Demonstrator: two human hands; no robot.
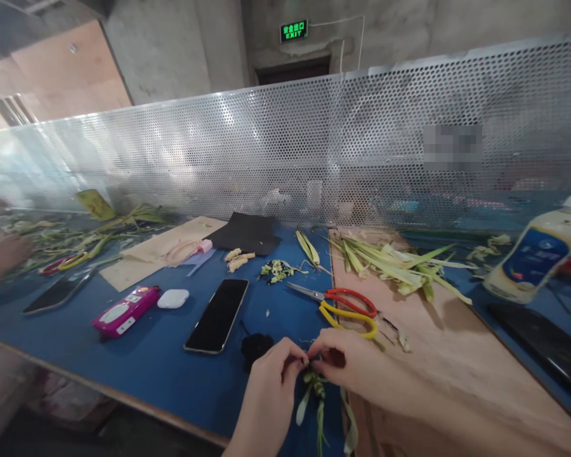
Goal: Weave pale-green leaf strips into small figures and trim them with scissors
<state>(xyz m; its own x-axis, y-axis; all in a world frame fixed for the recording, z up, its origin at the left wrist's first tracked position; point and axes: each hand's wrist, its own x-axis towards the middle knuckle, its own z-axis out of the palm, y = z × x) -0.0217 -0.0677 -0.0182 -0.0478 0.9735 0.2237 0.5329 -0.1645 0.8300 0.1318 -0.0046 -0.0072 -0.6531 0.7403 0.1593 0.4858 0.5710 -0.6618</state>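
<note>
My left hand and my right hand meet low in the view, thumbs and fingers pinched closed at the top end of a small green woven leaf piece. Their fingertips cover that end. Loose leaf strips hang from the piece toward me. Beside my left hand lies a dark, flower-like piece. Just beyond my right hand rest scissors with one red and one yellow handle, blades pointing left. Farther back are small leaf scraps and a folded green leaf.
Pale green leaf strips lie on a tan board. A black-screened phone, a white case and a magenta box stand left. A bottle is at right. Another person's hand shows at far left. A perforated metal screen runs behind.
</note>
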